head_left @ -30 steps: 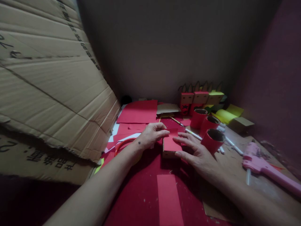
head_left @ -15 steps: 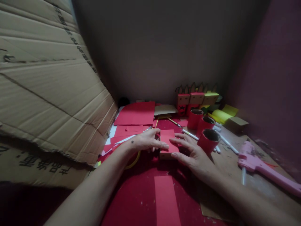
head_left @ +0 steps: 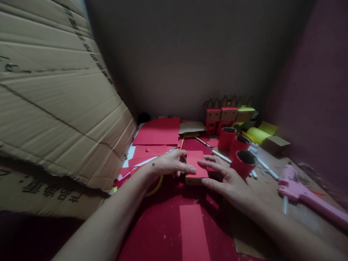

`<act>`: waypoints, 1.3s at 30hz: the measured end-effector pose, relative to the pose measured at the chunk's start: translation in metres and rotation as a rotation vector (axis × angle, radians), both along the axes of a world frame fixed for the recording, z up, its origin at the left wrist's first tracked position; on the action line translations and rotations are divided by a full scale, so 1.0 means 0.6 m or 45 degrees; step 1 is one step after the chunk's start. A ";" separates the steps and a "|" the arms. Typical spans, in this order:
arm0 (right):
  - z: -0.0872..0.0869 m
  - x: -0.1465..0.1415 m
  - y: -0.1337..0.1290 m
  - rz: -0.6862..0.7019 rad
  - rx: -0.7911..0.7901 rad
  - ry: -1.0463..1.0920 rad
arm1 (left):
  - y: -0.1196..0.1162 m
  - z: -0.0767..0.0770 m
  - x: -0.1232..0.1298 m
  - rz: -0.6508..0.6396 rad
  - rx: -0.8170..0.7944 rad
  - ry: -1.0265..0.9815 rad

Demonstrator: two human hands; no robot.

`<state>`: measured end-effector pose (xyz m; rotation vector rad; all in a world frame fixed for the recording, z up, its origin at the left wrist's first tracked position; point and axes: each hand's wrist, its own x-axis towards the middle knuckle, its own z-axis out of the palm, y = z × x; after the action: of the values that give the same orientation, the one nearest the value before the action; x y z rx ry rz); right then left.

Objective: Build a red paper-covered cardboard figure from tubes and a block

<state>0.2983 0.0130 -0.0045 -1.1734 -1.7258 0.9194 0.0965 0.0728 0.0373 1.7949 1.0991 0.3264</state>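
Note:
A small cardboard box (head_left: 196, 164) topped with red paper sits between my hands on the dark red table. My left hand (head_left: 175, 162) grips its left side, with the thumb lying on the red top. On the right side, my right hand (head_left: 221, 174) rests its spread fingers on the edge of the red paper, thumb at the near corner. A red paper strip (head_left: 193, 228) lies flat on the table nearer to me. Just right of my right hand stand three red-covered tubes (head_left: 243, 165).
Red sheets (head_left: 157, 131) and scissors with yellow handles (head_left: 155, 187) lie left. A pink glue gun (head_left: 295, 185) rests right, near white sticks (head_left: 265, 166). Eared figures (head_left: 228, 114) stand behind. Large cardboard (head_left: 59, 94) rises at left.
The view has shifted slightly. Both hands stay at the box, and my right thumb and fingers have moved a little to the right.

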 end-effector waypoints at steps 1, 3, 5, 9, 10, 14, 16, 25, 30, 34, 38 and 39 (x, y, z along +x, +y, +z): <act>-0.001 0.000 0.000 -0.004 0.006 -0.006 | 0.000 0.000 0.000 0.003 -0.007 -0.012; -0.001 -0.001 -0.002 0.001 0.029 -0.028 | -0.002 0.001 -0.001 0.007 -0.030 -0.049; 0.001 -0.002 -0.004 0.008 0.056 -0.050 | -0.003 0.004 -0.001 -0.004 -0.062 -0.095; 0.005 -0.004 -0.007 0.009 0.096 -0.089 | -0.006 0.010 0.002 -0.008 -0.088 -0.136; 0.006 -0.004 -0.007 0.011 0.104 -0.095 | -0.007 0.011 0.003 0.000 -0.084 -0.137; 0.006 -0.005 -0.007 0.027 0.125 -0.134 | -0.008 0.010 0.006 0.043 -0.051 -0.157; 0.006 -0.004 -0.007 0.033 0.143 -0.170 | -0.008 0.010 0.006 0.057 -0.035 -0.174; 0.011 0.000 -0.016 0.056 0.093 -0.150 | -0.005 0.008 0.003 0.029 -0.029 -0.180; 0.012 -0.006 -0.008 -0.032 0.030 -0.062 | -0.003 0.006 0.004 0.026 -0.047 -0.208; 0.009 -0.012 -0.001 -0.090 0.060 -0.035 | 0.000 0.001 0.003 0.029 -0.080 -0.220; 0.011 -0.017 0.002 -0.133 0.023 -0.029 | -0.001 0.000 0.001 0.028 -0.109 -0.235; 0.012 -0.018 0.002 -0.143 0.013 -0.028 | -0.001 0.000 0.000 0.025 -0.113 -0.243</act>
<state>0.2878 0.0143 0.0024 -1.2646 -1.6623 0.8317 0.0967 0.0720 0.0375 1.6399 0.9818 0.4441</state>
